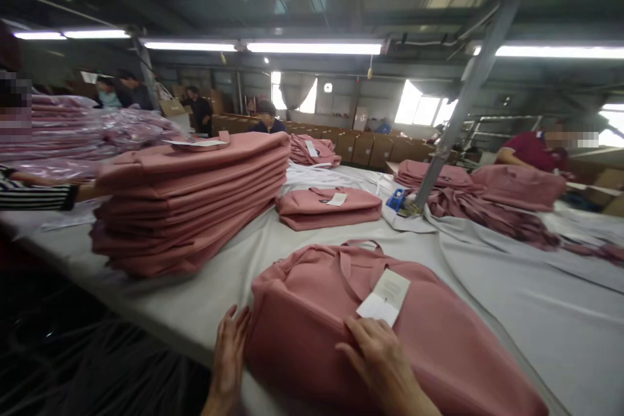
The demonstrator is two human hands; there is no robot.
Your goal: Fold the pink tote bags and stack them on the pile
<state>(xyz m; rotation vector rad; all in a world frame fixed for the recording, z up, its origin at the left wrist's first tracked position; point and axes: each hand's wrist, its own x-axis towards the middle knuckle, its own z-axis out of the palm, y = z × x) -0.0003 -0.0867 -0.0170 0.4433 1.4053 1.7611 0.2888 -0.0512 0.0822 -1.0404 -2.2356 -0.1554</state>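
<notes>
A pink fabric bag [302, 312] lies flat on the pale cloth-covered table right in front of me. Two handle straps [347, 273] rest on its upper side, and a white paper tag [387, 296] lies beside them. My left hand [229, 351] is upright along the bag's left end, fingers stretched out and touching or almost touching the fabric. On top of the bag, just below the tag, rests my right hand [375, 351], fingers spread and slightly bent. Neither hand grips anything that I can see.
To the left stands a tall stack of pink bags [195, 208]. Another tagged bag [331, 211] lies farther back, near a blue tape dispenser [396, 199] and a slanting metal post [453, 123]. Co-workers stand around; a striped sleeve [36, 195] reaches toward the stack.
</notes>
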